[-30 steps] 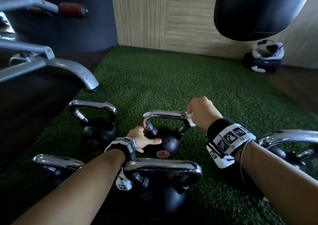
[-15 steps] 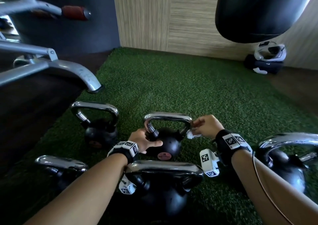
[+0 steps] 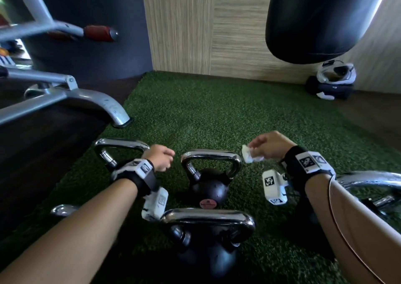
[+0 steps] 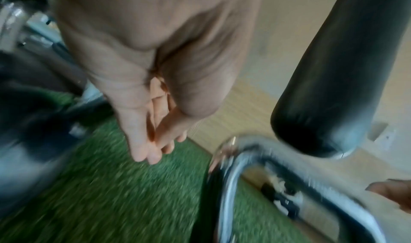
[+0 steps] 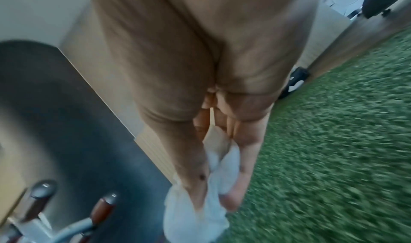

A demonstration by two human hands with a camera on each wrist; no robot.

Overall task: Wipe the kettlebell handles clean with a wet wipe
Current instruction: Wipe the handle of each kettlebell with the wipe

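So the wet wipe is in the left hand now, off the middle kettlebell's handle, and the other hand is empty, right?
Not quite: the right hand pinches the wet wipe, clear of the middle kettlebell handle. The left hand is the empty one. The head and right wrist views show it.

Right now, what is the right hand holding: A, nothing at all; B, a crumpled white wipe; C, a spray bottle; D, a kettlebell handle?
B: the right hand pinches a crumpled white wipe in the air just right of the middle kettlebell's handle, not touching it; the right wrist view shows the wipe between thumb and fingers.
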